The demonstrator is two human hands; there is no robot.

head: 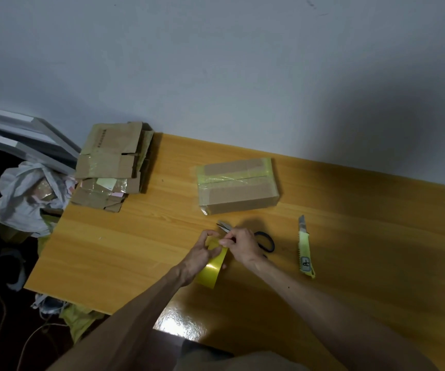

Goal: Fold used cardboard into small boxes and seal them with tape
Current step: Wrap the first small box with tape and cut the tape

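Observation:
My left hand (202,254) grips a yellow tape roll (212,270) near the middle of the wooden table (125,247). My right hand (242,243) pinches the roll's upper edge with its fingertips, where the tape end seems to be. Just behind my hands lie black-handled scissors (265,241), partly hidden by the right hand, with the blade tips (222,226) pointing left. A folded cardboard box (238,186), sealed with yellowish tape across its top seam, stands farther back. A stack of flattened used cardboard (111,162) sits at the table's far left corner.
A yellow-green utility knife (305,250) lies to the right of the scissors. Off the table's left edge are a white plastic bag (26,194) of scraps and grey frames (23,135) leaning on the wall. The wall runs right behind the table.

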